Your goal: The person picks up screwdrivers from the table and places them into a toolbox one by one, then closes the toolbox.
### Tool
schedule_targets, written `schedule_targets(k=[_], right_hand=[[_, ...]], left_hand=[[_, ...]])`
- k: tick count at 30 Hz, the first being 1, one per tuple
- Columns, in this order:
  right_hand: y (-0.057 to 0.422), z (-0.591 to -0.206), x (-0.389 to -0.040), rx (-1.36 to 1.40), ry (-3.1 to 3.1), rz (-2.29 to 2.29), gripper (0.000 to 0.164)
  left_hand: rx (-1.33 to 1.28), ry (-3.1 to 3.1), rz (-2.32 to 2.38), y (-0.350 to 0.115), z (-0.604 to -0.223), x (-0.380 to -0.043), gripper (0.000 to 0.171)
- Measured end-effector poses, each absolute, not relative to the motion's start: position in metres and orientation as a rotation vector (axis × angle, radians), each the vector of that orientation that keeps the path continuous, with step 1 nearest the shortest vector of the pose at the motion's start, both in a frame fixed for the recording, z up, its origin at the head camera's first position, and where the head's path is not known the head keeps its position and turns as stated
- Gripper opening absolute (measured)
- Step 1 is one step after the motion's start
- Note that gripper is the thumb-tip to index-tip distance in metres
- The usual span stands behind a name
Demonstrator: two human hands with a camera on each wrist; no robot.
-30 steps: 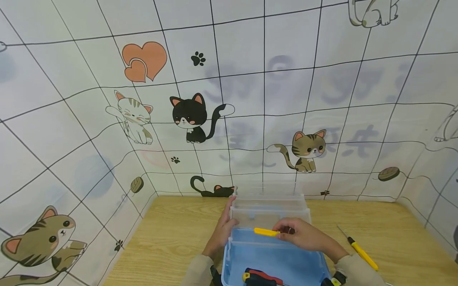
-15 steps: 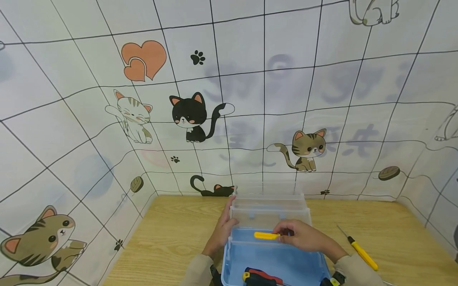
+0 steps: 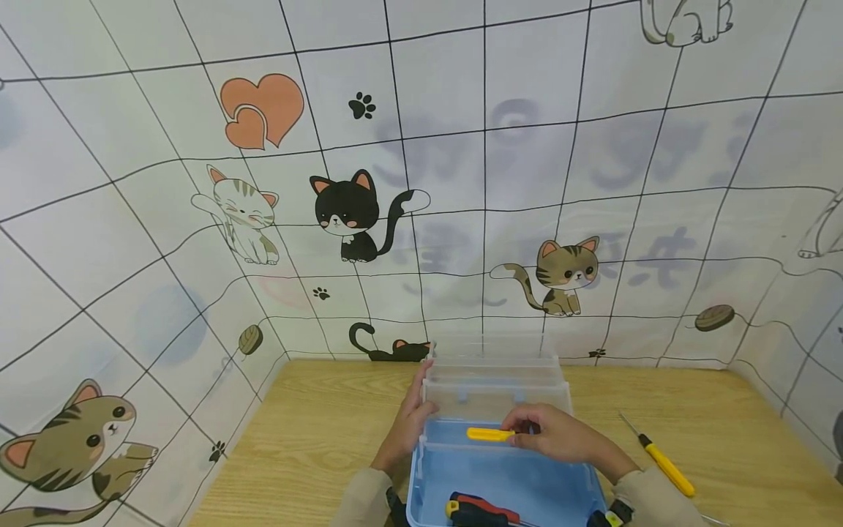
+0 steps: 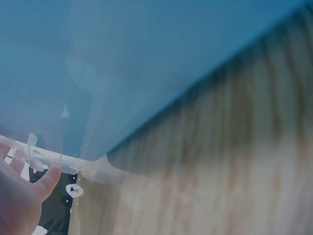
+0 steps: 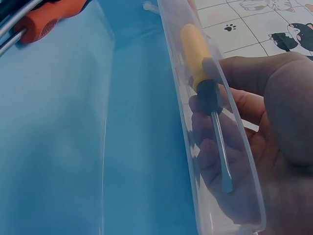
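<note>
In the head view my right hand [image 3: 549, 433] pinches a small flat-blade screwdriver [image 3: 489, 434] near its black collar, yellow handle pointing left. It is over the back of an open light-blue toolbox [image 3: 507, 472]. The right wrist view shows the thumb on the yellow handle [image 5: 194, 46] and the blade overlapping the narrow clear plastic compartment [image 5: 183, 117]. My left hand [image 3: 410, 428] holds the left side of the clear raised tray [image 3: 494, 401], fingers along its outside and thumb at its edge. In the left wrist view the thumb [image 4: 47, 182] meets the clear rim.
A red-handled screwdriver [image 3: 490, 505] and a black-and-yellow handled tool [image 3: 470, 514] lie in the toolbox. On the wooden table [image 3: 316, 439] to the right lies another yellow-and-black screwdriver [image 3: 667, 465], with a thin metal shaft [image 3: 714, 520] nearer the front. A cat-print curtain [image 3: 454, 241] rises behind.
The right hand has lowered the screwdriver slightly, and its handle has turned from a slight tilt to nearly level. The left hand stays on the tray's side.
</note>
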State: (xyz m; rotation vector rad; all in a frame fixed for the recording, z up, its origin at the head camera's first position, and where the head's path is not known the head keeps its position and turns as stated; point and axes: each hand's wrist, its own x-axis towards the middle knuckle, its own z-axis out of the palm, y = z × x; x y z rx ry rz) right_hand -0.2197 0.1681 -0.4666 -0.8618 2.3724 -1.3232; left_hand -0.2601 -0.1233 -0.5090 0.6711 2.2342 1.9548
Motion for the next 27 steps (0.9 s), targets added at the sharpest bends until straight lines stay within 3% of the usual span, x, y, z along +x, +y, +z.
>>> schedule_targets(k=[14, 27], right_hand=[[0.168, -0.469, -0.221, -0.859, 2.387, -1.325, 0.012], [0.169, -0.470, -0.220, -0.886, 2.381, -1.334, 0.013]], left_hand=[[0.670, 2.217, 1.986, -0.122, -0.539, -0.277, 0.078], [0.690, 2.237, 1.984, -0.122, -0.540, -0.275, 0.076]])
